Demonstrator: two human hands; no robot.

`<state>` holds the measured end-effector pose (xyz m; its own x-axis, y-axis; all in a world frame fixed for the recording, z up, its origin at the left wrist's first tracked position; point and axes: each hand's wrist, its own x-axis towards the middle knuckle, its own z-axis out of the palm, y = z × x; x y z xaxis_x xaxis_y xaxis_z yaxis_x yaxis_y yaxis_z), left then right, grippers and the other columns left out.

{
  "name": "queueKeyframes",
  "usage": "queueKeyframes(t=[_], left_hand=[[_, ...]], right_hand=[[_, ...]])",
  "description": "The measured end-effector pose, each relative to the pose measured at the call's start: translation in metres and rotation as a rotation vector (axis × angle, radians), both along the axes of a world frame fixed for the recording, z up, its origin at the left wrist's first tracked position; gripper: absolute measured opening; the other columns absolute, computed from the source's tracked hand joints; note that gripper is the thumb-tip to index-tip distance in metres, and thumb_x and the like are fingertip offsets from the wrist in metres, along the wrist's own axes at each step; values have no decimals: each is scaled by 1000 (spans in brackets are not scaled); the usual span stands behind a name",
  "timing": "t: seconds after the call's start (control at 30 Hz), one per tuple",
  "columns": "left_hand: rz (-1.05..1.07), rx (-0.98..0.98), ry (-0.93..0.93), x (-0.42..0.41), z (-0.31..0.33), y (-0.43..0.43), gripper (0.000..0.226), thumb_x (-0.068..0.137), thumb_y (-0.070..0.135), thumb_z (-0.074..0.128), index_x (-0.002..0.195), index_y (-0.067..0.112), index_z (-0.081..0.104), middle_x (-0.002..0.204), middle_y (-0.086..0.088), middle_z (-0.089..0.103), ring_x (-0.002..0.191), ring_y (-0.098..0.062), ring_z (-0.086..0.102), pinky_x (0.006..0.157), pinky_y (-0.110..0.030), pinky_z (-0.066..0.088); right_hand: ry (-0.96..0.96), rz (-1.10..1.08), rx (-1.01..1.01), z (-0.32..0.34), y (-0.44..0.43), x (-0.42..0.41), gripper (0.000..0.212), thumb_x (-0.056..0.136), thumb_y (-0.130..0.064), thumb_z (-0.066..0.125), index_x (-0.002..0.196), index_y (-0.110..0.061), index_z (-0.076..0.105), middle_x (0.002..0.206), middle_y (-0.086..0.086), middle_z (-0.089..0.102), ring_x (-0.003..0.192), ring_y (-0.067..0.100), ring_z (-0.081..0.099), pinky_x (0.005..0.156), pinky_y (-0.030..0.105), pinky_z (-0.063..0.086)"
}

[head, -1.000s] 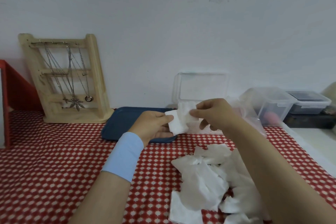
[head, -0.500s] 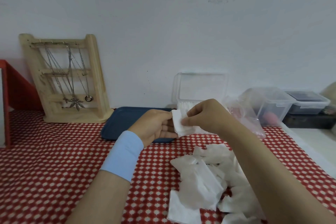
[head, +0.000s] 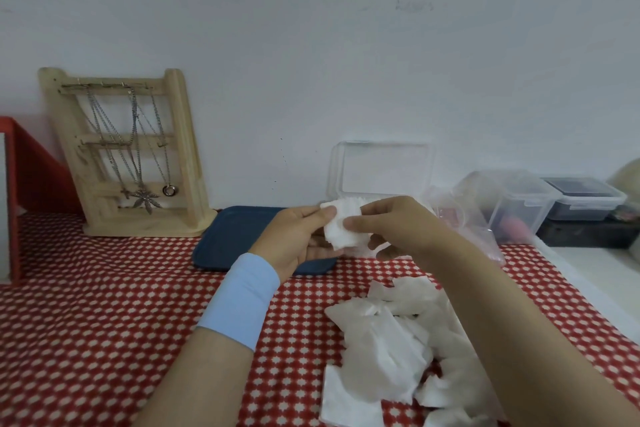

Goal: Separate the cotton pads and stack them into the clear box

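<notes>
The left hand (head: 294, 239) and right hand (head: 391, 229), rejoined, pinch the small white cotton-pad wad (head: 341, 229) before the open clear plastic box (head: 379, 170) at the far edge of the worktop (head: 104, 305). Peeling of another pad likely begins.

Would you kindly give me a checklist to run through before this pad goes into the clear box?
1. Grip: left hand and right hand both pinch the cotton pad: ok.
2. Pad peeled down to a single layer: cannot tell.
3. Clear box stands open behind the hands: ok.
4. Room left inside the box: cannot tell, the hands hide it.
5. Pile of pads waiting close by: ok.
</notes>
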<state>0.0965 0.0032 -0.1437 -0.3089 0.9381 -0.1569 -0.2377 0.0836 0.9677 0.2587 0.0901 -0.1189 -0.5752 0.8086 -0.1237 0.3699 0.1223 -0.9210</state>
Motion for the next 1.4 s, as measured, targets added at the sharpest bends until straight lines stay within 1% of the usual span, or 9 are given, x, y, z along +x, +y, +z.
queueKeyframes(t=[0.1,0.4,0.53,0.63,0.77,0.93,1.13,1.27,1.4], left_hand=[[41,5,-100,0,0,1,25,99,22,63,117,6,68,102,-14,78,84,-23,77,64,-29,62],[30,38,-369,3,-2,5,36,98,28,63,126,6,63,111,-15,76,92,-24,76,70,-33,63],[28,33,-481,1,-1,5,34,98,31,63,124,10,65,115,-14,75,96,-27,76,78,-38,64],[97,68,-547,-2,-1,5,30,98,25,64,122,7,65,109,-15,76,88,-26,77,69,-37,64],[238,23,-165,-12,-7,5,29,99,18,63,124,4,62,112,-16,73,91,-25,76,70,-33,64],[201,-17,123,-13,-5,4,24,98,17,66,118,5,68,109,-11,75,92,-21,76,70,-31,62],[41,-45,95,2,-1,1,14,94,18,70,103,9,75,98,-9,79,86,-18,77,67,-30,61],[-5,-55,-15,4,1,1,21,95,19,69,109,4,73,101,-13,78,85,-20,77,67,-30,61],[3,-65,0,5,1,1,20,94,20,70,107,5,74,100,-13,78,84,-20,76,67,-29,61]], right_hand=[[33,82,-167,1,2,4,33,77,-28,87,104,-14,78,100,6,78,73,14,66,67,29,55],[196,16,-293,-2,5,2,25,80,-9,83,104,-6,77,85,6,76,71,15,66,80,39,62],[201,24,-321,0,9,5,17,81,-5,81,98,-3,77,77,3,71,63,12,59,67,34,61],[231,-5,-332,0,13,8,21,84,-7,79,105,-3,76,87,7,72,68,15,63,66,35,60],[231,-68,-157,3,20,16,15,91,-7,72,105,-3,73,102,12,77,89,25,75,82,43,63],[165,65,-21,10,16,19,18,93,2,59,102,-1,74,92,14,69,73,25,63,74,38,61],[-3,238,126,12,6,18,25,96,-3,62,116,-13,72,95,3,77,78,16,71,75,31,60],[-13,115,223,15,6,19,51,88,-2,72,136,-14,61,89,-1,77,55,1,63,60,20,53],[-9,106,272,23,4,23,55,87,-3,74,138,-17,60,88,-4,78,51,-2,60,56,15,48]])
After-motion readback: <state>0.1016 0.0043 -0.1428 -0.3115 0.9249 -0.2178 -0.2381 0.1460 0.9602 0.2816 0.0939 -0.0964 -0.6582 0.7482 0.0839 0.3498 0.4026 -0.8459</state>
